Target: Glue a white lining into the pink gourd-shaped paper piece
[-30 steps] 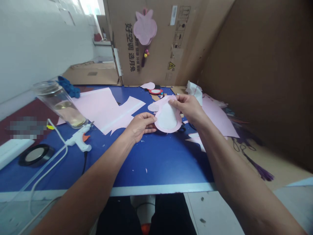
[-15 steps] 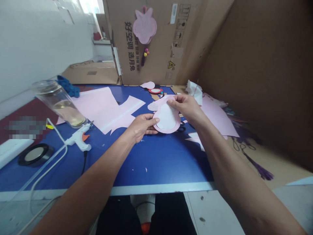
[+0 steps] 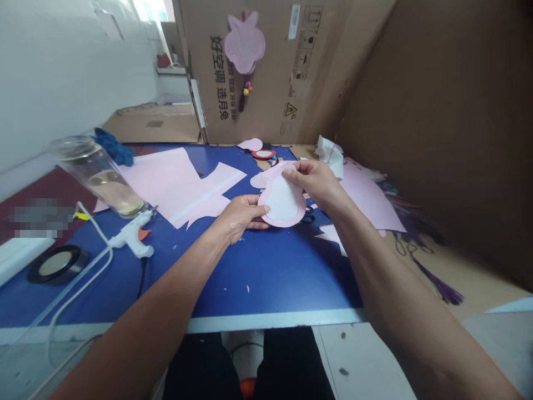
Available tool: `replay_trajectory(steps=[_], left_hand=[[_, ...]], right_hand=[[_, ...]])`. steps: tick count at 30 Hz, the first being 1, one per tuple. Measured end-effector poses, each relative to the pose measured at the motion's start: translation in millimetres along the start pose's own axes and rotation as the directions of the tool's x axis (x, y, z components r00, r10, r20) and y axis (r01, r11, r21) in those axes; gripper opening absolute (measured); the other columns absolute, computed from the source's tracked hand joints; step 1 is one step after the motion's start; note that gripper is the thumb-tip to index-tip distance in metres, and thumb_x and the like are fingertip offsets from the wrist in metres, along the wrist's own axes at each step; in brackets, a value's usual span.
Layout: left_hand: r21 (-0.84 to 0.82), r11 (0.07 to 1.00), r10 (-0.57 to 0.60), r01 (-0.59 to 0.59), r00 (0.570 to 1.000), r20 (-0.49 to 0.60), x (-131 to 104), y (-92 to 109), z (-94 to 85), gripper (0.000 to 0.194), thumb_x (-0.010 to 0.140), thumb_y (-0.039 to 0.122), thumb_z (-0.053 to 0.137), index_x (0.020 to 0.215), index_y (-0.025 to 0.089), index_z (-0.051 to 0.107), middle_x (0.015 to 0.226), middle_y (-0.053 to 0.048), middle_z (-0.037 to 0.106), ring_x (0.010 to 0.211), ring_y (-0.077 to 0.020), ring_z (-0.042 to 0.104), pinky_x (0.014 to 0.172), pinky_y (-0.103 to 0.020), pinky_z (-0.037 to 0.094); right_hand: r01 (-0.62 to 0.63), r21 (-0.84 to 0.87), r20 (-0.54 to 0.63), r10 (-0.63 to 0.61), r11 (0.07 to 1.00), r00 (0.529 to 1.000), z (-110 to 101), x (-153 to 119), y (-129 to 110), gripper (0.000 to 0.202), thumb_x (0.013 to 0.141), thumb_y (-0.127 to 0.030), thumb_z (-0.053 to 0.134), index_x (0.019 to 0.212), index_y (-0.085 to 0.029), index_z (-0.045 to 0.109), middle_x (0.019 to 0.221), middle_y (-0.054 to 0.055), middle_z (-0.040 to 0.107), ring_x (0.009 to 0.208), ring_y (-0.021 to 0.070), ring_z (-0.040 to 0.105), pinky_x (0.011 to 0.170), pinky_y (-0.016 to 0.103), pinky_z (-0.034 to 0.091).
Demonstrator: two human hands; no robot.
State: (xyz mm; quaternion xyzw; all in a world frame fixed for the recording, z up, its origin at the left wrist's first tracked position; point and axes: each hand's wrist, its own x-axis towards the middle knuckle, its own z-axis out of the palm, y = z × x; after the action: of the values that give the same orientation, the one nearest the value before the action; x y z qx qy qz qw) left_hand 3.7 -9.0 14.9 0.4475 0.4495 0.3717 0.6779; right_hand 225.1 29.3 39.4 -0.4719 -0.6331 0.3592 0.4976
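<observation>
A rounded pink cutout with a white inner layer (image 3: 285, 201) is held up above the blue table. My left hand (image 3: 245, 215) pinches its lower left edge, thumb on the white face and fingers behind. My right hand (image 3: 312, 178) grips its top, thumb pressed on the front. Just left of the top, a smaller pale pink piece (image 3: 259, 181) shows partly behind the cutout. Black scissor handles (image 3: 308, 214) peek out at its right. Cut pink sheets (image 3: 166, 180) lie left of my hands.
On the left are a glass bottle (image 3: 100, 178), a white glue gun (image 3: 132, 236) with its cable, and black tape (image 3: 58, 263). Pink sheet (image 3: 370, 197) and a purple tassel (image 3: 448, 290) lie right. A pink ornament (image 3: 245, 44) hangs on the cardboard behind.
The view has shifted very slightly. Both hands keep their hold on the pink cutout, with no clear movement of the piece.
</observation>
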Motion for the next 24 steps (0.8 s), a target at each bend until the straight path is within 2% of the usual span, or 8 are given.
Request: replay_trajectory(steps=[12,17,24], left_hand=[[-0.004,1.0,0.007,-0.007,1.0,-0.006,-1.3,0.4,1.7,0.012,0.089,0.002,0.077,0.094,0.012,0.08,0.082,-0.009,0.082,0.067,-0.0155,0.076,0.063,-0.026,0.065],[-0.006,1.0,0.023,-0.023,1.0,-0.001,-2.0,0.5,1.6,0.007,0.091,0.01,0.082,0.096,0.013,0.081,0.081,-0.008,0.081,0.065,-0.0164,0.076,0.061,-0.027,0.064],[0.004,0.999,0.042,-0.042,0.999,0.016,2.0,-4.9,-1.5,0.018,0.086,0.009,0.082,0.103,0.012,0.082,0.086,-0.01,0.082,0.069,-0.0192,0.077,0.065,-0.032,0.065]], right_hand=[[-0.017,0.008,-0.019,0.017,1.0,1.0,1.6,-1.1,-2.8,0.032,0.076,-0.049,0.087,0.08,-0.02,0.074,0.077,0.004,0.071,0.07,0.0171,0.057,0.061,0.029,0.043],[-0.013,-0.014,0.003,0.013,1.0,1.0,2.9,-1.5,-0.8,0.034,0.079,-0.052,0.084,0.082,-0.019,0.075,0.077,0.004,0.071,0.069,0.0166,0.057,0.06,0.029,0.043],[0.013,0.007,0.042,-0.013,1.0,0.999,6.8,-1.5,-0.4,0.037,0.078,-0.055,0.085,0.079,-0.019,0.073,0.076,0.003,0.068,0.068,0.0159,0.056,0.061,0.03,0.042]])
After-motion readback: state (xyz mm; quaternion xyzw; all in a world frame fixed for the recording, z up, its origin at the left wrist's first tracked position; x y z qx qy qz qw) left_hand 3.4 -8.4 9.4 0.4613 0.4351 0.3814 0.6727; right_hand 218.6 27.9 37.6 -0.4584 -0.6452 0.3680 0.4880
